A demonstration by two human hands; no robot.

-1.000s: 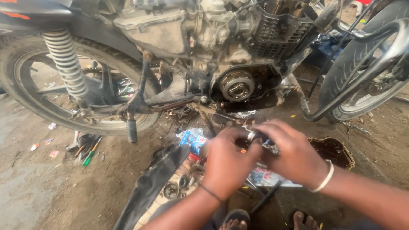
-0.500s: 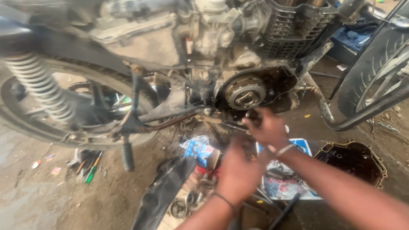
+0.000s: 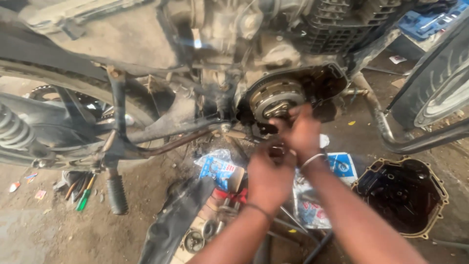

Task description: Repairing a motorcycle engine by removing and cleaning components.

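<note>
— Where are the hands?

— Both are up at the open side of the motorcycle engine. The right hand (image 3: 300, 132) reaches highest; its fingers (image 3: 293, 113) touch the lower edge of the round, ribbed metal clutch assembly (image 3: 274, 99), which sits bare in the dark, oily engine casing (image 3: 322, 85). A pale bangle (image 3: 312, 160) rings that wrist.

— Is it gripping something?

— The fingers are curled toward the clutch, but whether they pinch a part I cannot tell — the tips blur into the metal.

— And the left hand?

— The left hand (image 3: 268, 178) is just below and beside the right, back of the hand to the camera, with a thin dark band at the wrist. Its fingers are curled in close around something small and dark near the right wrist; what it is stays hidden.

— What lies around them?

— On the dirt floor under the arms lies a blue-and-white printed sheet (image 3: 312, 195). To the right, well apart from the hands, the removed black engine cover with a brownish gasket rim (image 3: 404, 195) lies with its hollow side up. To the left, a black rubber-tipped footrest (image 3: 116, 193) hangs down, and near it green- and orange-handled screwdrivers (image 3: 83, 193) lie on the ground. A grey coil shock spring (image 3: 12, 131) shows at the far left, a black tyre (image 3: 435, 83) at the upper right.
</note>
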